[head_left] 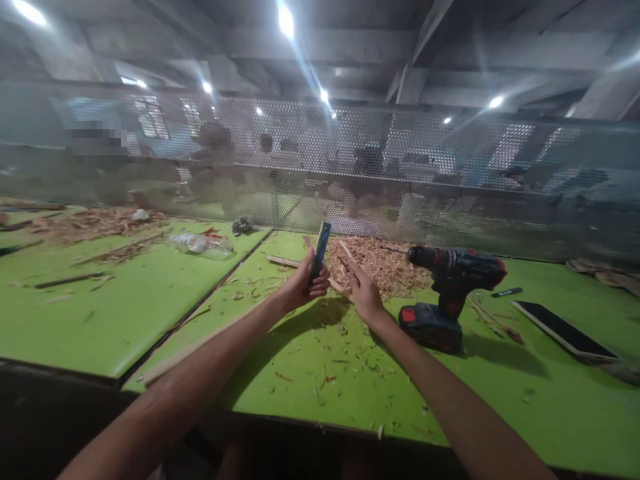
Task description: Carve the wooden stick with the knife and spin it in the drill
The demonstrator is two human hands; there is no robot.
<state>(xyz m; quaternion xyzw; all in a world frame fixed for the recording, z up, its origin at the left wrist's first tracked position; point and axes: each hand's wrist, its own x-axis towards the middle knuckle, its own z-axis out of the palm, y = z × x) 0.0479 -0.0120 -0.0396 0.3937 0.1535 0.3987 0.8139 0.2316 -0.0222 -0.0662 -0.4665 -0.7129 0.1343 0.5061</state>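
My left hand (306, 279) is closed around a dark blue, flat bar-shaped tool (321, 248) held nearly upright; a pale strip runs along its edge, and its exact kind is unclear. To its right, my right hand (366, 293) pinches a thin wooden stick (346, 251) that points up and away. Both hands are raised a little over the green tabletop (300, 373), in front of a heap of curly wood shavings (393, 263). Beside my right forearm, a black and red cordless drill (453, 277) stands upright on its battery, bit pointing left.
A phone-like black slab (565, 330) and a marker (507, 292) lie right of the drill. At left are a clear plastic bottle (203, 245), a dark stick (70, 280) and more shavings (95, 223). A perforated metal screen (320, 143) rises behind the table, with people blurred beyond.
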